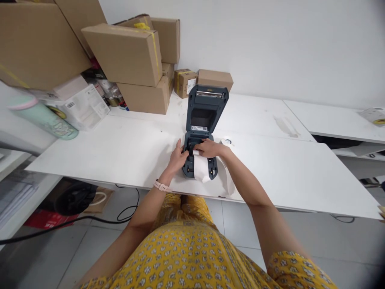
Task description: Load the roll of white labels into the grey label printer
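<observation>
A dark label printer [207, 106] stands on the white table with its lid raised. Inside it sits a roll of white labels [196, 152], mostly hidden by my fingers, and a strip of label paper [201, 168] hangs from it over the printer's front. My right hand [209, 148] reaches in from the right, its fingers closed on the roll. My left hand [178, 158] is at the printer's left side, fingers along the outside and thumb over the inner edge. Just right of the printer lies a small white roll [226, 142], with a loose paper strip [229, 182] near the table edge.
Cardboard boxes [123, 52] are stacked at the back left, with two smaller boxes [215, 78] behind the printer. A green bottle [45, 118] and a white box [86, 107] stand at the left. Black cable [105, 220] runs below the white table [279, 172].
</observation>
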Tool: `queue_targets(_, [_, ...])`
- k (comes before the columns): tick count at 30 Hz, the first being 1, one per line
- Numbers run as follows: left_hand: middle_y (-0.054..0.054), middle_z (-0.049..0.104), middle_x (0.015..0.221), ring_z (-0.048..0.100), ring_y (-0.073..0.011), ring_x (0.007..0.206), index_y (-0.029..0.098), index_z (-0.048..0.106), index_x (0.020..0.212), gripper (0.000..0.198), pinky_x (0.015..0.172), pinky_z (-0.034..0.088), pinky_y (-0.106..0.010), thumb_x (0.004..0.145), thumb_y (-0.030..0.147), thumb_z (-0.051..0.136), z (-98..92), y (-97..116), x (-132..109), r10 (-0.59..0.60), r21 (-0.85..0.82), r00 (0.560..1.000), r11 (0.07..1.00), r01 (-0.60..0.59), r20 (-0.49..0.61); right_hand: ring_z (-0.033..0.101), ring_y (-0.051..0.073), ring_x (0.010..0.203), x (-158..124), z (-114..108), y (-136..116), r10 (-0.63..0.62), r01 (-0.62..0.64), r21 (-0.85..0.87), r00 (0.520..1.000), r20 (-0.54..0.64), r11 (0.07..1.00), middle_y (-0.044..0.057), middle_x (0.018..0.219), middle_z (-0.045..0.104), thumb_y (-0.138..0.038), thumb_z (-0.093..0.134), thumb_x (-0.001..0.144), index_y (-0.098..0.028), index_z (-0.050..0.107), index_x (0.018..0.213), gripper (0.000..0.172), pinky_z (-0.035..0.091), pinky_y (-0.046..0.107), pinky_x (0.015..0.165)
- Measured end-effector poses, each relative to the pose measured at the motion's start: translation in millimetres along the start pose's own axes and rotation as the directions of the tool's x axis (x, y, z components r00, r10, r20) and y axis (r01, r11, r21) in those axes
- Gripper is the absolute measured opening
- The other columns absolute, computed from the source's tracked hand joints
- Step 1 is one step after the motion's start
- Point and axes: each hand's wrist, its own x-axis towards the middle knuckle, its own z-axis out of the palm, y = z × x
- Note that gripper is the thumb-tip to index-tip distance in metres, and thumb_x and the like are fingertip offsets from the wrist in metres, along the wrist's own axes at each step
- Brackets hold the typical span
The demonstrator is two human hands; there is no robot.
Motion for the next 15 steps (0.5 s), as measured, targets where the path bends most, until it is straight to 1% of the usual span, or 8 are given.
queue_targets(3, [-0.013, 0.072, 0.129, 0.07, -0.0234, 0.107, 0.021, 0.023, 0.162, 0.088, 0.1, 0.053, -0.043, 0.084, 0.022, 0.064, -7.3, -2, 6, 0.009, -0.067, 0.998, 0.998, -0.004, 0.064, 0.07, 0.031, 0.115, -1, -4, 4, -0.03, 0.028, 0.06, 0.999, 0.024, 0.998, 0.01, 0.125, 0.076, -0.012, 0.056, 0.083, -0.021, 0.066, 0.133, 0.052, 0.05, 0.041, 0.101])
queue_targets(6, [-0.012, 0.072, 0.129, 0.07, -0.0231, 0.107, 0.023, 0.026, 0.161, 0.086, 0.1, 0.053, -0.043, 0.084, 0.023, 0.064, -8.1, -5, 6, 0.034, -0.051, 0.998, 0.998, -0.032, 0.045, 0.07, 0.029, 0.108, -9, -12, 9, -0.067, 0.065, 0.256, 0.998, 0.0, 0.965, 0.01, 0.122, 0.075, -0.016, 0.064, 0.077, -0.019, 0.065, 0.134, 0.057, 0.054, 0.038, 0.093])
queue_targets(8, [-0.011, 0.071, 0.13, 0.07, -0.0231, 0.108, 0.024, 0.028, 0.161, 0.084, 0.102, 0.052, -0.044, 0.085, 0.024, 0.064, -6.4, -6, 4, 0.049, -0.035, 0.999, 0.998, -0.048, 0.017, 0.069, 0.027, 0.104, -27, -17, 14, -0.114, 0.137, 0.446, 0.99, -0.078, 0.884, 0.008, 0.12, 0.075, -0.028, 0.068, 0.079, -0.02, 0.066, 0.133, 0.055, 0.055, 0.039, 0.092])
queue_targets(10, [-0.011, 0.071, 0.13, 0.07, -0.0236, 0.111, 0.024, 0.031, 0.16, 0.081, 0.103, 0.051, -0.046, 0.085, 0.025, 0.064, -4.5, -8, 2, 0.064, -0.03, 0.998, 0.998, -0.064, -0.001, 0.067, 0.026, 0.104, -56, -16, 22, -0.106, 0.222, 0.623, 0.97, -0.218, 0.75, 0.007, 0.119, 0.073, -0.044, 0.07, 0.081, -0.022, 0.065, 0.132, 0.056, 0.054, 0.042, 0.094])
queue_targets(11, [-0.012, 0.071, 0.13, 0.07, -0.0241, 0.111, 0.024, 0.032, 0.159, 0.08, 0.104, 0.051, -0.047, 0.085, 0.026, 0.064, -3.7, -8, 1, 0.07, -0.03, 0.998, 0.997, -0.07, -0.007, 0.067, 0.027, 0.104, -75, -11, 27, -0.062, 0.263, 0.687, 0.951, -0.302, 0.678, 0.006, 0.117, 0.072, -0.051, 0.072, 0.079, -0.024, 0.066, 0.129, 0.057, 0.054, 0.044, 0.094])
queue_targets(12, [-0.012, 0.072, 0.129, 0.07, -0.0246, 0.112, 0.024, 0.033, 0.158, 0.079, 0.104, 0.051, -0.047, 0.086, 0.027, 0.063, -2.9, -8, 0, 0.076, -0.029, 0.997, 0.997, -0.076, -0.013, 0.067, 0.028, 0.102, -95, -4, 33, 0.019, 0.3, 0.732, 0.92, -0.393, 0.612, 0.006, 0.113, 0.072, -0.058, 0.075, 0.075, -0.026, 0.067, 0.122, 0.057, 0.054, 0.047, 0.094])
queue_targets(13, [-0.012, 0.072, 0.129, 0.069, -0.025, 0.112, 0.024, 0.034, 0.158, 0.078, 0.104, 0.051, -0.048, 0.086, 0.027, 0.063, -2.1, -8, -1, 0.079, -0.026, 0.997, 0.996, -0.08, -0.019, 0.067, 0.029, 0.098, -116, 7, 40, 0.115, 0.339, 0.755, 0.871, -0.477, 0.562, 0.007, 0.105, 0.071, -0.064, 0.079, 0.067, -0.028, 0.069, 0.111, 0.057, 0.054, 0.05, 0.092])
queue_targets(15, [-0.013, 0.071, 0.13, 0.069, -0.0255, 0.113, 0.023, 0.036, 0.157, 0.076, 0.106, 0.05, -0.048, 0.086, 0.028, 0.063, -0.6, -8, -3, 0.084, -0.011, 0.996, 0.996, -0.085, -0.039, 0.065, 0.03, 0.084, -157, 34, 53, 0.32, 0.393, 0.761, 0.735, -0.597, 0.516, 0.005, 0.083, 0.066, -0.076, 0.082, 0.049, -0.032, 0.066, 0.088, 0.061, 0.054, 0.056, 0.089])
